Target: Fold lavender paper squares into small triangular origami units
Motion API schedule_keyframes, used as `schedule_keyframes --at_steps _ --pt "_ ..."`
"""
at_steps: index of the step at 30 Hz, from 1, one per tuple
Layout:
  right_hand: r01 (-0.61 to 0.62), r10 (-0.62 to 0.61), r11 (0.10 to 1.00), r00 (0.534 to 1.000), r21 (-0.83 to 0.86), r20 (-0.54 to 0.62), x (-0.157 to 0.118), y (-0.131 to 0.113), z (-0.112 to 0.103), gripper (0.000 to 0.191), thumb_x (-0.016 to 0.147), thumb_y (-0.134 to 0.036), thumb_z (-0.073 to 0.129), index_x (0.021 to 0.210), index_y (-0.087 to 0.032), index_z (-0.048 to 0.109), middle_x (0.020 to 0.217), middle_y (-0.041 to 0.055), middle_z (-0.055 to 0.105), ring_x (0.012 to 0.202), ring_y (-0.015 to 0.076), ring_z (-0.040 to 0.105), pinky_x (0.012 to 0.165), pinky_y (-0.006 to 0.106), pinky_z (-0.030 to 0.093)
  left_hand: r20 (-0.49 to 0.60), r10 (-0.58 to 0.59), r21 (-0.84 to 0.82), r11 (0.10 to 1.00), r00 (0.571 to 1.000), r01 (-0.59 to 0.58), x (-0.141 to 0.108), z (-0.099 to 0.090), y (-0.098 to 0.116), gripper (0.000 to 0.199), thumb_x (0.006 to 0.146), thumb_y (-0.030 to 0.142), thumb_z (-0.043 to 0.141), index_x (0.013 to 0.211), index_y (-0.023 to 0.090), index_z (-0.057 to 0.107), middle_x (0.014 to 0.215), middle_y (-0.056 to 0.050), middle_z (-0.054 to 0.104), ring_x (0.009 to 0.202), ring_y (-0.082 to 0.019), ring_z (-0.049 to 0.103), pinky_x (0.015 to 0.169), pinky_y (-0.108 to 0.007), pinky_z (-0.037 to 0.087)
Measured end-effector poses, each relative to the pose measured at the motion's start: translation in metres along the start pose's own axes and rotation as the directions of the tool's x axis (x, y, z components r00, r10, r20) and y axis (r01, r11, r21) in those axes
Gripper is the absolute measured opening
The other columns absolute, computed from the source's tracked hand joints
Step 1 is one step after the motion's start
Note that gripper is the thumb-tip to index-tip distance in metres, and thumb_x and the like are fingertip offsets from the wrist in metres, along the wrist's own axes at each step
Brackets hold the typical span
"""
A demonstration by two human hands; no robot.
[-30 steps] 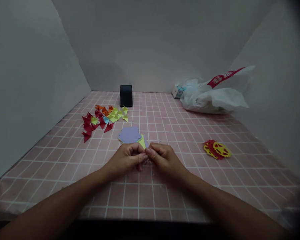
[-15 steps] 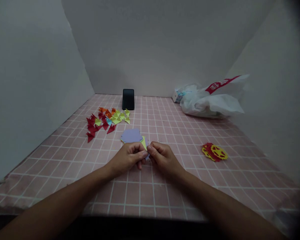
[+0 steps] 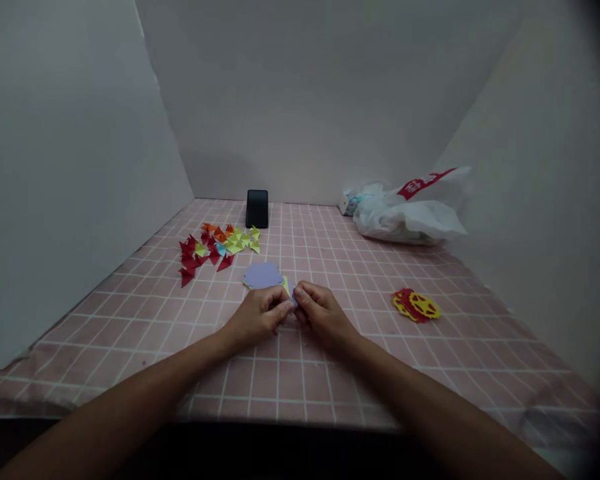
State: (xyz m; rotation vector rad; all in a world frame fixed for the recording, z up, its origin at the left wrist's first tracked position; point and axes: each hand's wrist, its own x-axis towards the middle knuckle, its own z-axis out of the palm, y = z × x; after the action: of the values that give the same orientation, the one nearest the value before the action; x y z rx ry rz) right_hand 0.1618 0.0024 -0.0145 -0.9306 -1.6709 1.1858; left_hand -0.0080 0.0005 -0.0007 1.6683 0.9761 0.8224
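One bare left hand (image 3: 260,313) and one bare right hand (image 3: 326,315) near flat purple paper (image 3: 263,275).
Fingers of each are curled closed; I cannot tell what they grip.

On the crumpled white plastic bag (image 3: 405,223) at the far right of the table (image 3: 330,260), a slanting red band (image 3: 433,180) carries pale lettering (image 3: 412,188), seemingly Chinese characters, too small and blurred to read, and no other text is legible.
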Motion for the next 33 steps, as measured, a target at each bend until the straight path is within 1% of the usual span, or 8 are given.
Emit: schedule_keyframes --at_steps 7,11,16,22,25,28,30,33 --pt "0.171 -0.185 0.943 0.983 -0.286 -0.021 0.0003 0.0029 -0.0041 0.033 0.095 -0.035 0.048 0.066 -0.021 0.043 0.063 -0.0033 0.045 0.058 0.0119 0.042 0.057 0.026 0.032 0.102 -0.057 -0.081 0.995 0.993 0.065 0.0016 0.0009 -0.0038 0.026 0.084 0.040 0.058 0.073 0.018 0.054 0.059 0.004 0.052 0.050 -0.010 0.049 0.050 -0.022 0.038" --pt "0.192 -0.203 0.944 0.979 -0.270 -0.013 -0.0003 0.0011 -0.0043 0.032 0.096 -0.035 0.047 0.068 -0.021 0.044 0.063 -0.0033 0.046 0.058 0.0117 0.043 0.056 0.026 0.033 0.054 0.041 0.003 0.999 0.998 -0.041 0.0007 0.0003 -0.0016 0.023 0.086 0.033 0.057 0.070 0.018 0.054 0.058 0.006 0.049 0.049 -0.008 0.045 0.050 -0.021 0.036" --pt "0.169 -0.179 0.946 0.984 -0.275 -0.013 0.0004 -0.0023 -0.0070 0.033 0.096 -0.036 0.046 0.067 -0.021 0.045 0.060 -0.0044 0.043 0.055 0.0112 0.041 0.055 0.025 0.031 0.105 0.009 -0.106 0.994 0.994 0.002 0.0023 -0.0008 -0.0025 0.034 0.091 0.043 0.050 0.070 0.017 0.055 0.062 0.001 0.059 0.048 -0.010 0.056 0.051 -0.023 0.045" --pt "0.176 -0.187 0.941 0.982 -0.290 -0.012 -0.0014 -0.0055 -0.0076 0.034 0.098 -0.037 0.046 0.067 -0.021 0.045 0.060 -0.0045 0.042 0.055 0.0112 0.039 0.055 0.026 0.030 -0.038 0.075 0.081 0.994 0.996 -0.072 -0.0032 -0.0012 0.0014 0.033 0.092 0.033 0.052 0.063 0.018 0.055 0.048 0.005 0.052 0.043 -0.008 0.047 0.048 -0.021 0.038" --pt "0.178 -0.188 0.941 0.982 -0.287 -0.006 -0.0017 -0.0068 -0.0090 0.035 0.098 -0.038 0.047 0.068 -0.021 0.045 0.061 -0.0040 0.043 0.056 0.0114 0.040 0.056 0.026 0.031 -0.031 0.088 0.042 0.995 0.996 -0.087 -0.0041 0.0003 0.0037 0.031 0.091 0.033 0.053 0.065 0.017 0.057 0.052 0.003 0.054 0.047 -0.009 0.050 0.052 -0.022 0.040" --pt "0.111 -0.116 0.974 0.993 -0.197 -0.013 -0.0023 -0.0065 -0.0083 0.038 0.097 -0.044 0.050 0.067 -0.021 0.046 0.061 -0.0035 0.046 0.056 0.0116 0.042 0.055 0.026 0.032 -0.032 0.046 -0.129 0.990 0.998 -0.050 -0.0022 0.0020 0.0029 0.026 0.088 0.036 0.058 0.070 0.016 0.058 0.059 0.002 0.058 0.053 -0.010 0.055 0.056 -0.023 0.044" --pt "0.016 -0.016 1.000 1.000 -0.016 -0.002 -0.0027 -0.0056 -0.0060 0.040 0.098 -0.049 0.048 0.070 -0.021 0.048 0.058 -0.0041 0.047 0.052 0.0108 0.043 0.052 0.025 0.033 -0.045 -0.010 -0.253 0.967 0.999 -0.001 -0.0007 0.0029 0.0009 0.027 0.086 0.039 0.063 0.072 0.016 0.057 0.062 0.003 0.058 0.052 -0.009 0.055 0.056 -0.023 0.045" --pt "-0.077 0.069 0.964 0.997 0.255 0.038 -0.0019 -0.0035 -0.0025 0.037 0.098 -0.051 0.050 0.078 -0.020 0.051 0.061 -0.0037 0.054 0.051 0.0099 0.048 0.053 0.024 0.038 -0.054 -0.120 -0.435 0.896 0.991 0.085 0.0012 0.0037 -0.0021 0.032 0.083 0.043 0.068 0.072 0.016 0.056 0.064 0.003 0.059 0.051 -0.008 0.055 0.055 -0.022 0.046"
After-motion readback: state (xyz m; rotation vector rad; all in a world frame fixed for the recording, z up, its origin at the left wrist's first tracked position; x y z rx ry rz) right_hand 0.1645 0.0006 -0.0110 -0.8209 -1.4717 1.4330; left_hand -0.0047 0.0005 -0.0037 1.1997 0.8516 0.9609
